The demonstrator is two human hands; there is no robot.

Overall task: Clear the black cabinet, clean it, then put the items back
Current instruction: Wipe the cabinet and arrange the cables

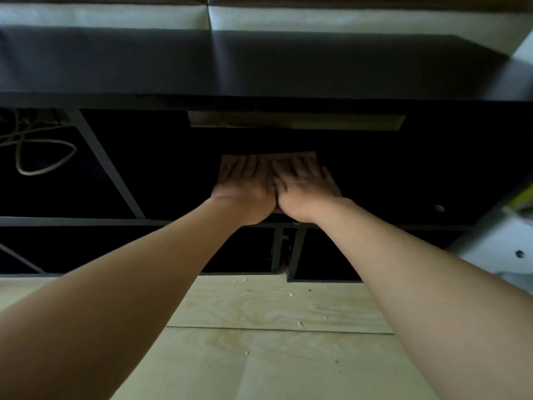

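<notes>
Black cabinet (259,64) fills the head view. Its wide middle compartment holds a pale cloth (308,155) lying flat on the shelf. The left hand (245,183) and right hand (305,183) touch side by side, each grip spread flat with fingers straight, pressing the cloth. 1 looped cable (46,157) lies in the left compartment. Dark open shelf flanks both hands, and plywood floor (274,356) meets the cabinet's front edge.

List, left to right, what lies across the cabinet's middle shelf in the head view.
Pale cable loop → slanted black divider → left hand → right hand → small round fitting. The tan sheet under both hands is left out because it overlaps them.
</notes>
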